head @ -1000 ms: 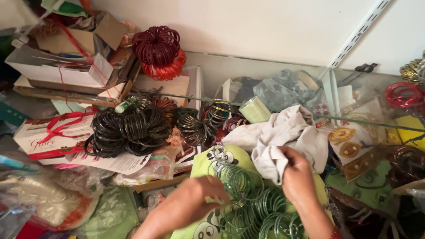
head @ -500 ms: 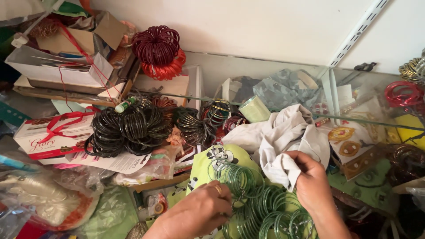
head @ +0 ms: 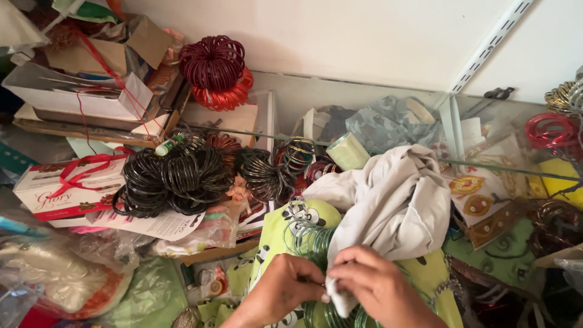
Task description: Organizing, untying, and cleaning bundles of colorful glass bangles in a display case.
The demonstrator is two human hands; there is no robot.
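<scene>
right hand (head: 379, 285) has its fingers (head: 346, 258) pinching a corner of the pale grey cloth (head: 395, 200); left hand (head: 285, 288) grips the green bangles (head: 316, 243), fingers curled around them; both sit low on the yellow-green printed fabric (head: 276, 234); black bangles (head: 173, 179) lie well apart, left.

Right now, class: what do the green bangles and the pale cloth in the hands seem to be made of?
Green bangles: probably glass or clear plastic, glossy; light passes through the thin rings. Pale cloth: soft woven fabric, matt; it folds and crumples where the right hand grips it.
</scene>
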